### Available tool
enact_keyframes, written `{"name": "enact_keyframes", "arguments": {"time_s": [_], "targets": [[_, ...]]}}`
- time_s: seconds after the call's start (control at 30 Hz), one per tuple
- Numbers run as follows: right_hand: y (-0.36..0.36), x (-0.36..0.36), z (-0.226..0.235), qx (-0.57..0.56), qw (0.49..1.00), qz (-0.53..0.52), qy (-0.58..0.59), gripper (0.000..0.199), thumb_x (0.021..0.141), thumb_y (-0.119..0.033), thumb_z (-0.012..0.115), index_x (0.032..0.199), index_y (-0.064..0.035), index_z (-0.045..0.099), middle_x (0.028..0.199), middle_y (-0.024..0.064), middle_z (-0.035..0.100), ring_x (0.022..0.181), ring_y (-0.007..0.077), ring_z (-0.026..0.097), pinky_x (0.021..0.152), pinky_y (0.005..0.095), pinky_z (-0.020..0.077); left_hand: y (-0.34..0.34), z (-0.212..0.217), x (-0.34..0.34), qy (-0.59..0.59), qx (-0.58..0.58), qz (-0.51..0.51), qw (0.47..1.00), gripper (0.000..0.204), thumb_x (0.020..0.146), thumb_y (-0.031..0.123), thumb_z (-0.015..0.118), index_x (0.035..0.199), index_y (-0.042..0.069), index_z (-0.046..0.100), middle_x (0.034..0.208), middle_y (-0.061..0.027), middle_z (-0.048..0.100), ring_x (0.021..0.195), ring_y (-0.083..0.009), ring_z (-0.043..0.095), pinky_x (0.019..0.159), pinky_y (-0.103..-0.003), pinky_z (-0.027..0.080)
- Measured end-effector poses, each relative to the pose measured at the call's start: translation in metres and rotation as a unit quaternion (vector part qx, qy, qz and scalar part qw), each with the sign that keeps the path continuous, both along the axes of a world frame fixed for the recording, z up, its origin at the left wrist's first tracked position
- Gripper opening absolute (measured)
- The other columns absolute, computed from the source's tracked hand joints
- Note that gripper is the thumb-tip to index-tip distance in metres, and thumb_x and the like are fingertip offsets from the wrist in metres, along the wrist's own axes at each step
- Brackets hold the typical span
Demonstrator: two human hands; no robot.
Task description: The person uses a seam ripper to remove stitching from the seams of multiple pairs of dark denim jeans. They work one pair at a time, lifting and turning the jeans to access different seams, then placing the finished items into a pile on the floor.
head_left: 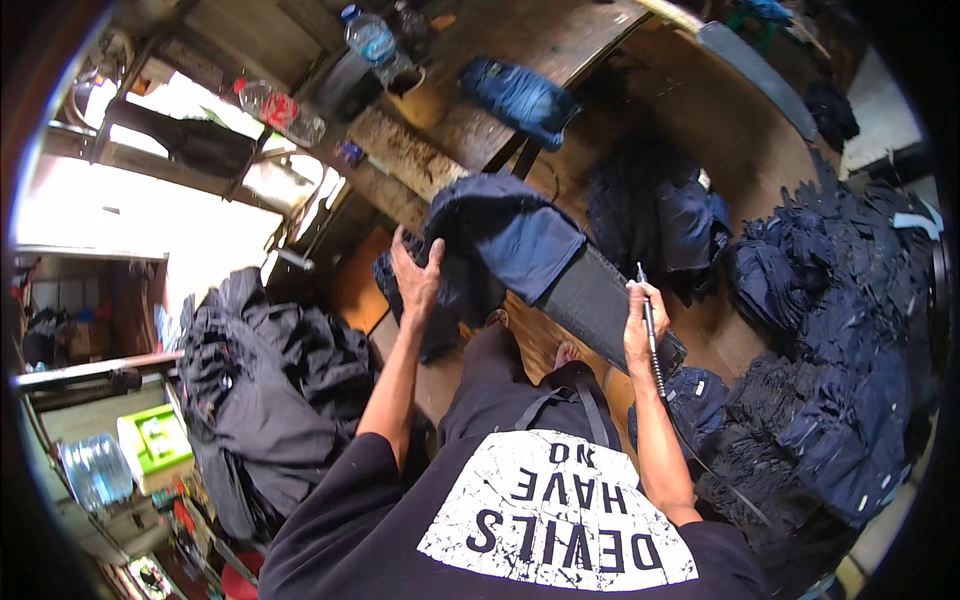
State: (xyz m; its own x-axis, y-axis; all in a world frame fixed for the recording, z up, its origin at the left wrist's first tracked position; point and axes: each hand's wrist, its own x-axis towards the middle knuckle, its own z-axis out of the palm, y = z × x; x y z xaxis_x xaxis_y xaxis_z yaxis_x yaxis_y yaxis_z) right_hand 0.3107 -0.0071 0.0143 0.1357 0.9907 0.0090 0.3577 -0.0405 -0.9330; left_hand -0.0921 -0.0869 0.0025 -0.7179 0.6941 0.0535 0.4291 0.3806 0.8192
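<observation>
A pair of dark blue jeans [530,245] is draped over a long dark board [605,310] that slants across in front of my body. My left hand [418,275] is raised beside the jeans' left end, thumb and fingers apart; whether its fingertips touch the denim behind them is hard to tell. In my right hand [640,325] is a slim, pen-shaped rotary tool handpiece [648,310], its thin metal tip pointing up and away from me. A coiled sleeve and dark cable run from it down along my forearm. That hand is over the board's right side.
Heaped dark garments [280,390] rise at my left. Stacks of blue and black jeans [830,330] fill the right. On the wooden bench [500,130] ahead lie folded jeans [520,100], a water bottle [370,38] and a yellowish cup [418,98].
</observation>
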Motion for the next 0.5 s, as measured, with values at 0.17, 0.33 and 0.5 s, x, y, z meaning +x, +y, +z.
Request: {"name": "enact_keyframes", "arguments": {"time_s": [0.17,0.33,0.5], "targets": [[0.044,-0.073,0.008,0.164,0.985,0.052,-0.012,0.034,0.087,-0.015,0.089,0.115,-0.0054,0.072,0.106,0.0147,0.077,0.102,0.0316,0.076,0.091,0.0418,0.0573,0.113,0.01,-0.053,0.129,-0.183,-0.202,0.953,0.102,0.079,0.057,0.088,0.154,-0.003,0.054,0.172,-0.0383,0.027,0.161,-0.0534,0.024,0.133,-0.058,0.024],[0.075,-0.121,0.005,0.095,0.991,0.087,-0.039,0.026,0.084,-0.011,0.081,0.107,-0.0076,0.071,0.093,0.0101,0.075,0.094,0.0208,0.077,0.089,0.0379,0.0588,0.105,0.031,-0.02,0.006,-0.059,-0.243,0.968,0.054,0.075,0.011,0.075,0.127,-0.001,0.073,0.117,-0.0267,0.073,0.113,-0.0478,0.066,0.106,-0.052,0.051],[0.067,-0.107,-0.013,0.106,0.992,0.07,-0.015,0.019,0.083,-0.002,0.076,0.101,-0.0042,0.069,0.085,0.0125,0.075,0.085,0.0228,0.077,0.08,0.0376,0.0596,0.04,0.067,-0.022,-0.549,-0.254,-0.275,0.748,0.076,0.098,0.05,0.081,0.157,0.008,0.056,0.151,-0.0093,0.064,0.131,-0.0258,0.064,0.11,-0.044,0.053]]}}
